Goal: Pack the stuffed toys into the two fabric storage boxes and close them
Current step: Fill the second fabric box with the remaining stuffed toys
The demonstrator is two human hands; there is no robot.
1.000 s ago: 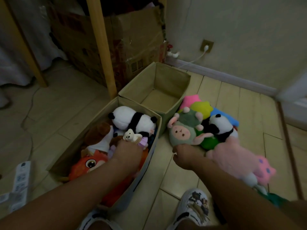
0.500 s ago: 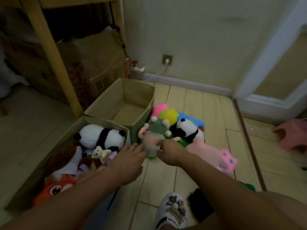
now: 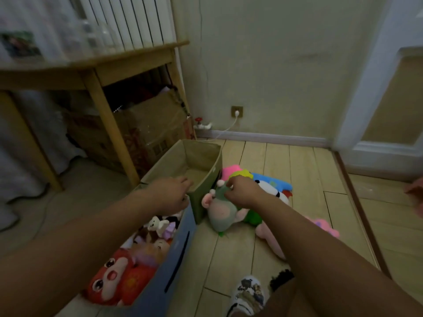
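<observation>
Toys: your near box [image 3: 176,252], under your left forearm, is packed with them, a red plush [image 3: 114,277] at its near end.
Left hand [image 3: 170,194]: fingers loose, grasping nothing, over the seam between both boxes.
Far box [image 3: 201,156]: just beyond your left hand, open, floor bare.
Right hand [image 3: 242,191]: clenched on the green plush's [image 3: 220,211] top.
Pile [image 3: 272,186]: heaped right of that hand, on the floor.

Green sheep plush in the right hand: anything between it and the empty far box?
Nothing visible blocks it. The right hand grips the green sheep plush just right of the empty far box, whose top is open. The left hand hovers near the box's front left corner, off the direct path.
</observation>
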